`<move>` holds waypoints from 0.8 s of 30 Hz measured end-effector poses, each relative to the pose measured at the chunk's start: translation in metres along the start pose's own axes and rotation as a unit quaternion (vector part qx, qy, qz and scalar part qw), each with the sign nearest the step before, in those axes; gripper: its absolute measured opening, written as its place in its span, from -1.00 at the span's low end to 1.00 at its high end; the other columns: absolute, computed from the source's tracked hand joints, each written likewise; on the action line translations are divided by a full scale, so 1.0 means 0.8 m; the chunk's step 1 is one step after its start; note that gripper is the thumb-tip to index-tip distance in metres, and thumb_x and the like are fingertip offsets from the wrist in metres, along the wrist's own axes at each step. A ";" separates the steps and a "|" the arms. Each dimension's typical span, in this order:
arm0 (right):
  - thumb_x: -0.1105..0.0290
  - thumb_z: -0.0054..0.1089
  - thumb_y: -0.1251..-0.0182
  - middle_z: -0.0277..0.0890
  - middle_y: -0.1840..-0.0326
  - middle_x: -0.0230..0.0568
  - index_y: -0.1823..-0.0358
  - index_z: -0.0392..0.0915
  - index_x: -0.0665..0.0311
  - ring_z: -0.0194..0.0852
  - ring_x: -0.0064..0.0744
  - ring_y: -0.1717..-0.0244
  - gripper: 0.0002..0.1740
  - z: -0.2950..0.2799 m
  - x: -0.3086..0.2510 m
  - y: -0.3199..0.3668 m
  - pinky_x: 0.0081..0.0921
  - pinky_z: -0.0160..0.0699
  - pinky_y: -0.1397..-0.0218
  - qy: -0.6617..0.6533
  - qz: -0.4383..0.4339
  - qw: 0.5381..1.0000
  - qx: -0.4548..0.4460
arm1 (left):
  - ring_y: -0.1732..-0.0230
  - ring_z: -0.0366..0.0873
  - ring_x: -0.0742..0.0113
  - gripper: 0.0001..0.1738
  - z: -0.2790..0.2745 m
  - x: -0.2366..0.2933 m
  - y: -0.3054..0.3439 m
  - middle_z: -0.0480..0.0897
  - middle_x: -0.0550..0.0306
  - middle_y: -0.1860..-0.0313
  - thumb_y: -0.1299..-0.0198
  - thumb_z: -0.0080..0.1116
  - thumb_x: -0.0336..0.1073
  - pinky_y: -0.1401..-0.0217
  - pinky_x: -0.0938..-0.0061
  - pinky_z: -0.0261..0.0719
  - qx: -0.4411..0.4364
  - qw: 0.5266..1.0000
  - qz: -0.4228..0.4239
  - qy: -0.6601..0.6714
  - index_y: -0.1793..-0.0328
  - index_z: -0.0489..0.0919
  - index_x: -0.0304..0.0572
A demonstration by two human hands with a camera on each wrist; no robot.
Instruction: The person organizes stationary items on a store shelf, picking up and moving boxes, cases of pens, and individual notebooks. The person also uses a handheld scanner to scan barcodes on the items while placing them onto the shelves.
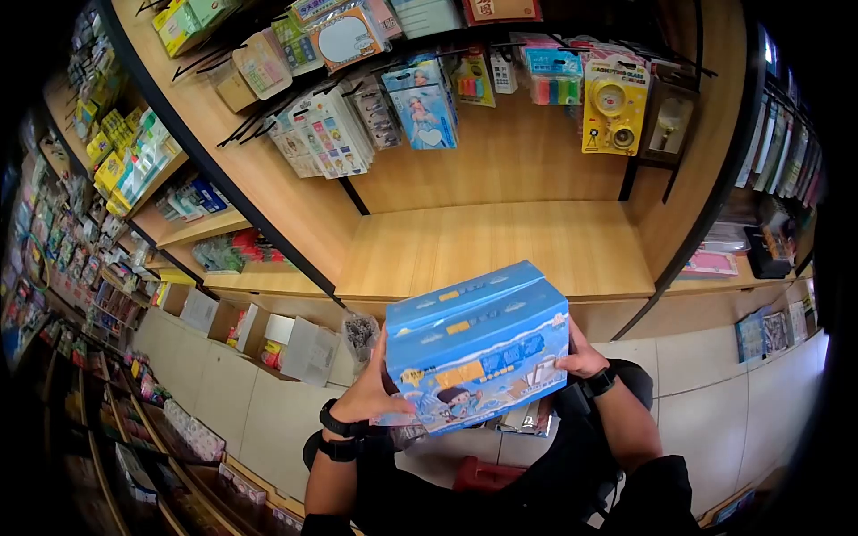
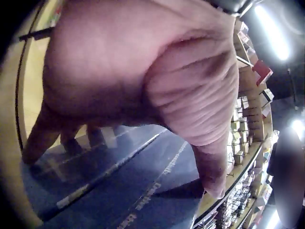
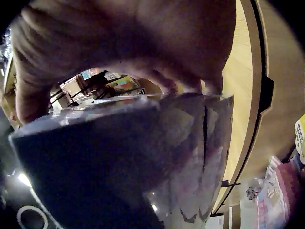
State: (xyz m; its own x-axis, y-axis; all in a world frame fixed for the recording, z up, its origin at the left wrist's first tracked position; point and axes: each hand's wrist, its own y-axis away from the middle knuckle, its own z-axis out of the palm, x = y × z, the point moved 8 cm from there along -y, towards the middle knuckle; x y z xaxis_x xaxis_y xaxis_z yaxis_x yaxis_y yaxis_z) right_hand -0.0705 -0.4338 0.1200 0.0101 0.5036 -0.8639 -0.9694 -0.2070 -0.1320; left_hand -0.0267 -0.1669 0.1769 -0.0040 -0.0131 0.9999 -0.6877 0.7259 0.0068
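Observation:
A blue printed box (image 1: 483, 344), tilted, is held up between both hands in front of the low wooden shelf. The left hand (image 1: 365, 393) grips its left end, with the thumb on the front face. At the right end the right hand (image 1: 583, 355) holds on, thumb on the front edge. In the left wrist view the left hand (image 2: 143, 71) spreads thumb and fingers across the blue box (image 2: 119, 186). The right wrist view has the right hand (image 3: 128, 43) spanning the box's end (image 3: 119, 167), in dim light.
Behind the box is a wooden shelf board (image 1: 492, 237), with packaged stationery (image 1: 420, 103) hanging on hooks above. Open cartons (image 1: 308, 350) stand on the tiled floor at the left. A red object (image 1: 487, 473) lies low between the person's legs. Further shelving runs along both sides.

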 end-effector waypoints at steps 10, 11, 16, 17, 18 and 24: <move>0.45 0.43 0.13 -0.54 -0.53 0.00 -0.45 -0.55 0.20 -0.61 -0.32 -0.53 0.33 0.000 -0.016 -0.005 -0.39 -0.60 -0.48 0.020 -0.036 0.992 -0.120 | -0.43 -0.05 0.15 0.54 0.011 -0.001 -0.016 -0.10 -0.08 -0.46 0.32 0.56 -0.12 -0.42 0.29 -0.05 0.072 0.995 0.072 0.005 -0.46 -0.56 -0.12; 0.47 0.42 0.14 -0.54 -0.53 0.00 -0.45 -0.57 0.18 -0.59 -0.30 -0.53 0.34 -0.011 -0.008 -0.007 -0.37 -0.59 -0.49 0.009 -0.020 0.993 -0.118 | -0.42 -0.01 0.16 0.51 0.004 -0.016 -0.024 -0.09 -0.07 -0.46 0.29 0.53 -0.05 -0.41 0.28 0.00 0.061 0.994 0.089 -0.027 -0.46 -0.54 -0.15; 0.33 0.45 0.10 -0.38 -0.51 0.14 -0.44 -0.58 0.17 -0.44 -0.15 -0.52 0.34 -0.108 -0.022 -0.023 -0.32 -0.42 -0.49 0.303 0.024 0.951 0.060 | -0.40 0.03 0.13 0.52 0.005 -0.021 -0.080 -0.08 -0.13 -0.44 0.32 0.52 0.04 -0.40 0.28 0.01 0.098 0.983 0.138 -0.064 -0.46 -0.51 -0.22; 0.39 0.39 0.01 -0.27 -0.48 0.14 -0.46 -0.48 0.22 -0.41 -0.11 -0.52 0.22 -0.126 -0.032 -0.019 -0.28 -0.34 -0.47 0.305 -0.002 0.944 0.124 | -0.39 0.03 0.12 0.52 0.003 -0.017 -0.093 -0.08 -0.15 -0.44 0.31 0.51 0.04 -0.40 0.28 0.01 0.123 0.975 0.147 -0.112 -0.46 -0.51 -0.23; 0.39 0.39 0.01 -0.27 -0.48 0.14 -0.46 -0.48 0.22 -0.41 -0.11 -0.52 0.22 -0.135 -0.029 -0.016 -0.28 -0.34 -0.47 0.298 0.000 0.945 0.134 | -0.39 0.04 0.11 0.51 0.000 -0.014 -0.108 -0.09 -0.18 -0.44 0.31 0.50 0.04 -0.40 0.28 0.01 0.148 0.963 0.159 -0.160 -0.46 -0.50 -0.23; 0.35 0.23 -0.07 0.56 0.18 -0.05 0.08 0.46 0.38 0.52 -0.41 0.12 -0.62 -0.212 0.005 0.025 -0.47 0.44 0.08 0.262 -0.076 0.848 0.454 | -0.39 0.00 0.10 0.38 0.023 -0.034 -0.222 -0.05 -0.15 -0.42 0.22 0.45 -0.22 -0.40 0.27 0.00 0.139 0.957 0.203 -0.154 -0.47 -0.46 -0.20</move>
State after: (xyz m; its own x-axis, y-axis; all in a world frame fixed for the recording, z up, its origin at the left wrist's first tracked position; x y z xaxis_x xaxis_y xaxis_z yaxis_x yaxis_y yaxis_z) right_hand -0.0479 -0.5783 0.0318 0.0295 -0.0238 -0.9993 -0.7336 0.6785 -0.0378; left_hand 0.0824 -0.3078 0.1482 -0.4959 -0.0018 0.8684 -0.7505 0.5041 -0.4275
